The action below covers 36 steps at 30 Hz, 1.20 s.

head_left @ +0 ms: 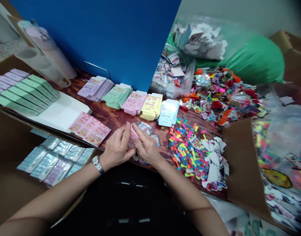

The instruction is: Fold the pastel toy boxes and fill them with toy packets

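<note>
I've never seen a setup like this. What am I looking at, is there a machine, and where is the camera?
No machine here: these are a person's bare hands, seen by one camera worn on the head, looking forward and down. The left hand, with a wristwatch on its wrist, and the right hand together hold a small pink item, mostly hidden, perhaps a carton. On the reddish-brown table, beyond them, are lilac, green, pink, yellow and pale blue cartons. To the right lie colourful balloons and white cut-out pieces.
</note>
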Each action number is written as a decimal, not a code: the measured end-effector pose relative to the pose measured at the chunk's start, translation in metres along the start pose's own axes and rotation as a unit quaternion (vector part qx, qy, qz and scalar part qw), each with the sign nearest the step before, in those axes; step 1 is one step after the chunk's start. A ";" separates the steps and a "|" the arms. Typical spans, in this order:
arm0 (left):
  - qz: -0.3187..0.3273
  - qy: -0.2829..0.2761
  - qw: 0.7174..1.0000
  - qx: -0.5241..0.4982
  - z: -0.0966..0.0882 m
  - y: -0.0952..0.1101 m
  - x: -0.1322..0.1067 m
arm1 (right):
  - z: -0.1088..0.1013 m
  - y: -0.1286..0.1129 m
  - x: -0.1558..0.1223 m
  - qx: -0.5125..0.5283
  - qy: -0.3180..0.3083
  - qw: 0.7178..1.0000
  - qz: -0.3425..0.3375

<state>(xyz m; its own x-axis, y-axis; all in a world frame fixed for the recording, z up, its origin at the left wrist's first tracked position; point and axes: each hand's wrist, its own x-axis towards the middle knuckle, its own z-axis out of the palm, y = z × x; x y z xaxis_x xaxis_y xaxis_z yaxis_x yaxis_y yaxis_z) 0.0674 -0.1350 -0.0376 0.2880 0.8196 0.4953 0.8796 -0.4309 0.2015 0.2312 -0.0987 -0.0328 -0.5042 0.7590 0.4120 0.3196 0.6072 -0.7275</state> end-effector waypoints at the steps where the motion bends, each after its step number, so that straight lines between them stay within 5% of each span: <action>1: 0.000 -0.002 1.000 0.001 0.001 0.000 0.000 | 0.002 0.000 -0.001 -0.005 0.001 1.000 0.004; 8: -0.057 -0.071 0.989 -0.116 -0.005 -0.005 0.002 | -0.017 0.008 0.001 0.037 -0.068 0.997 -0.006; 14: -0.108 -0.102 0.967 -0.208 -0.008 -0.005 0.005 | -0.036 0.010 -0.001 0.032 -0.037 0.999 -0.008; 19: -0.074 -0.098 0.991 -0.043 -0.007 -0.019 -0.008 | -0.027 0.008 0.002 -0.047 -0.058 0.996 -0.053; 24: -0.130 -0.137 0.971 0.145 -0.017 -0.053 -0.029 | -0.011 0.036 0.047 -0.166 -0.064 0.982 -0.061; 30: -0.155 -0.125 0.962 0.186 -0.025 -0.069 -0.029 | 0.011 0.068 0.127 -0.355 -0.160 0.919 0.059; 36: -0.117 -0.083 0.975 0.171 -0.021 -0.064 -0.022 | 0.012 0.072 0.146 -0.377 -0.233 0.891 0.098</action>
<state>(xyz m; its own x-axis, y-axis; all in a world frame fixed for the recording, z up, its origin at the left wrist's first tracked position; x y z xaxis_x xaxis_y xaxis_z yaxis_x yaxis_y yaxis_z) -0.0026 -0.1335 -0.0437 0.0966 0.9427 0.3194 0.9952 -0.0968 -0.0155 0.1712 0.0528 -0.0320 -0.6015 0.7946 -0.0827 0.7979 0.5923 -0.1117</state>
